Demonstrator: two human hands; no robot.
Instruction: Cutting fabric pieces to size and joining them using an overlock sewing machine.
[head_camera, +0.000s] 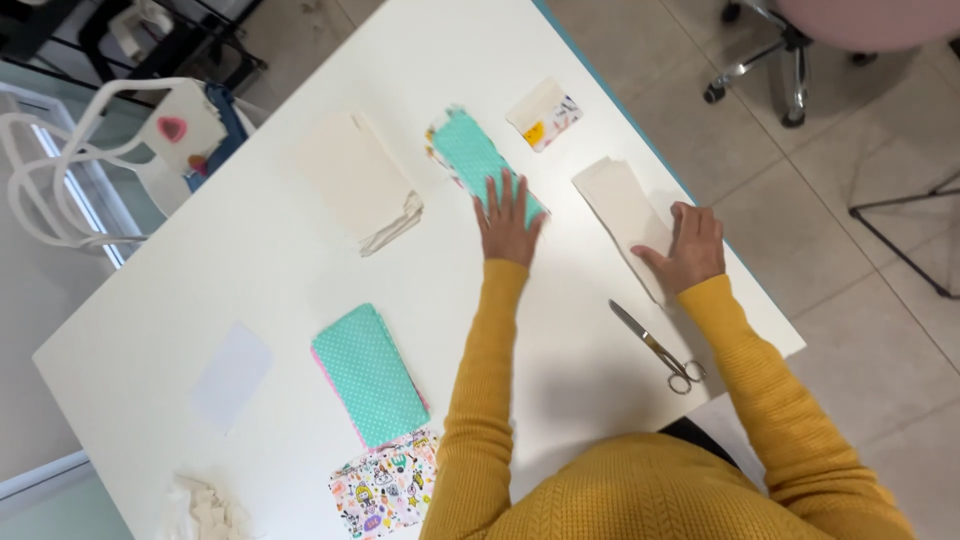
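- Left hand (508, 222) spread flat, pressing mint dotted fabric strip (478, 158) on white table (180, 330);
- Right hand (688, 246) fingers curled, holding down cream fabric strip (620, 205); scissors (655, 347) just beside.

A sewing or craft workroom, by the look of it. A big white surface (560, 330) carries cut fabric in neat stacks: cream pieces (355, 175) far left, mint dotted cloth (370, 372) nearer, a cartoon print (385, 487) at the near edge. Metal scissors (655, 347) lie to the right. Beyond the surface, a tiled floor (830, 200), the wheeled base of a pink office chair (780, 50) far right, and a white chair (90, 150) far left.
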